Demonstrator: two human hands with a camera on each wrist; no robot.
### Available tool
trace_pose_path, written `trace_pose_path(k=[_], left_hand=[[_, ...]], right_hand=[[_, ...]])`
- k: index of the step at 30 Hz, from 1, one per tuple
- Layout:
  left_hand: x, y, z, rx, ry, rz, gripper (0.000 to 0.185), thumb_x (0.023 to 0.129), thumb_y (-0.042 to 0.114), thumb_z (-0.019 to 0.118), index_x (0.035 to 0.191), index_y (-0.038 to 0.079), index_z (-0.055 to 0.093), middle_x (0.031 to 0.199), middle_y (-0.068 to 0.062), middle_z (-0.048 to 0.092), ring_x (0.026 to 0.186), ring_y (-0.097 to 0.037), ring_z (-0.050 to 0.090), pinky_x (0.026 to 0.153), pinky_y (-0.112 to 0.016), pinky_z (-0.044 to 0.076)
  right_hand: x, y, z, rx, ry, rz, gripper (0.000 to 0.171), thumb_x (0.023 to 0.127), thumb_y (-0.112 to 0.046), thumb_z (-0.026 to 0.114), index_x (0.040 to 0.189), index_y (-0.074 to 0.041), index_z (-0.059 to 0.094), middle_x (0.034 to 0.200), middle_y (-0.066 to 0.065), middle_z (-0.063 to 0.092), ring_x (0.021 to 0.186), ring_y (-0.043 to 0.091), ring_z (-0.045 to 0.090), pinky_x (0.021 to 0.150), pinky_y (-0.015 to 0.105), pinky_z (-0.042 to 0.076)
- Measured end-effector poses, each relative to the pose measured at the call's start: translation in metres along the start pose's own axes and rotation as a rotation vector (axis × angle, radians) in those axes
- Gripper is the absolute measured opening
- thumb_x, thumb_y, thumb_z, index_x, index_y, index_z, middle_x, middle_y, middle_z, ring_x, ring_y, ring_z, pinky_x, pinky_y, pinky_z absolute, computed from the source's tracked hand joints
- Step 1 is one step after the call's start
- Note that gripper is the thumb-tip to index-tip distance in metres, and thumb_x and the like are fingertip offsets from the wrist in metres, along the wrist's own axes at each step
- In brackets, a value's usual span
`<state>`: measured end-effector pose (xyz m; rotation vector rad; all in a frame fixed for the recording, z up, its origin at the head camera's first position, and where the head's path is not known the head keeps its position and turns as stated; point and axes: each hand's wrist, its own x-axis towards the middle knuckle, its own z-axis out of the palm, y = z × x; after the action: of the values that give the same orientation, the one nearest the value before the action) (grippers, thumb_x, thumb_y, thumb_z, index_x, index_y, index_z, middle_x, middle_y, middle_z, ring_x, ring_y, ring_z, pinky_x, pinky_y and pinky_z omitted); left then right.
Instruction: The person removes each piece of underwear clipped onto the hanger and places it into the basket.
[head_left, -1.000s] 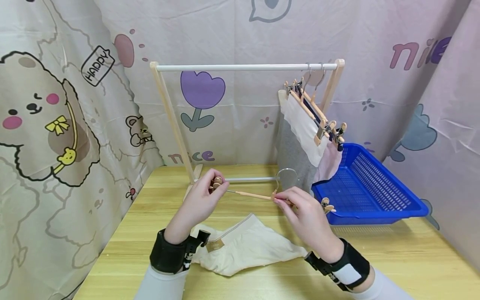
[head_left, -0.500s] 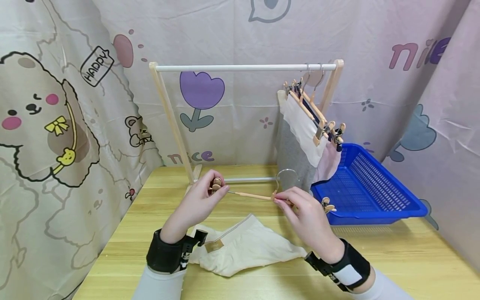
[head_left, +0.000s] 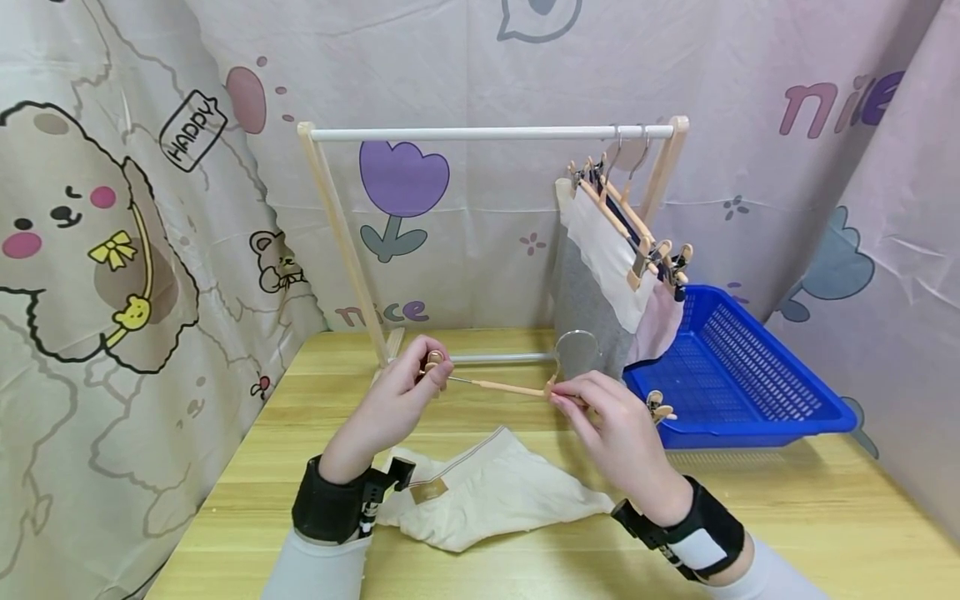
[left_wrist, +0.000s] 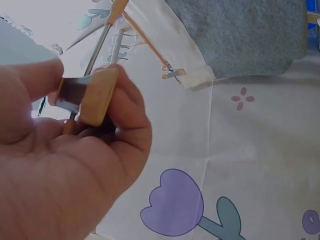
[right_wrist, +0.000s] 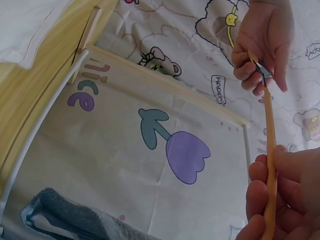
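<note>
A clip hanger (head_left: 510, 389) is held level above the table (head_left: 825, 517) at centre frame, spanning both hands: the left hand (head_left: 393, 404) pinches the wooden clip (head_left: 433, 365) at its left end, and the right hand (head_left: 611, 421) grips the bar near the hook, fingers curled round it. Below the hands, a cream garment (head_left: 487, 492) lies on the table. At right, the blue basket (head_left: 738, 379) shows nothing inside; the backdrop reads "HAPPY" upper left and "nice" centre.

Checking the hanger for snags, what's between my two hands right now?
In the head view, only the hanger's bar runs between the left hand, pinching its clip, and the right hand.
</note>
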<state>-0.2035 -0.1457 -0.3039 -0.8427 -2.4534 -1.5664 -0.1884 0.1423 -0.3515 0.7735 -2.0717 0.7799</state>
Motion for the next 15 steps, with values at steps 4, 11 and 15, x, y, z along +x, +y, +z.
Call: trace_pose_path(k=[4, 11, 15], left_hand=[[0.0, 0.0, 0.0, -0.02, 0.027, 0.013, 0.011, 0.109, 0.011, 0.049, 0.111, 0.0, 0.048, 0.088, -0.007, 0.046, 0.081, -0.021, 0.048, 0.07, -0.026, 0.04], [-0.002, 0.001, -0.006, -0.045, 0.102, 0.058, 0.012, 0.11, 0.01, 0.047, 0.111, -0.002, 0.047, 0.087, -0.007, 0.045, 0.081, -0.023, 0.05, 0.07, -0.026, 0.039], [-0.003, 0.001, -0.011, -0.062, 0.151, 0.104, 0.015, 0.11, 0.01, 0.045, 0.108, -0.005, 0.046, 0.084, -0.007, 0.045, 0.078, -0.017, 0.049, 0.071, -0.025, 0.04]], right_hand=[[0.0, -0.001, -0.001, 0.007, 0.016, -0.048, 0.01, 0.097, -0.014, 0.074, 0.104, -0.008, 0.077, 0.095, 0.0, 0.074, 0.087, 0.016, 0.067, 0.077, 0.021, 0.048], [0.001, -0.014, -0.003, -0.017, 0.151, -0.22, 0.036, 0.108, -0.032, 0.056, 0.112, -0.002, 0.075, 0.108, 0.01, 0.073, 0.099, 0.028, 0.067, 0.096, 0.024, 0.047], [0.002, -0.022, -0.004, -0.007, 0.205, -0.311, 0.034, 0.107, -0.027, 0.057, 0.111, 0.002, 0.074, 0.111, 0.016, 0.072, 0.103, 0.033, 0.066, 0.107, 0.021, 0.042]])
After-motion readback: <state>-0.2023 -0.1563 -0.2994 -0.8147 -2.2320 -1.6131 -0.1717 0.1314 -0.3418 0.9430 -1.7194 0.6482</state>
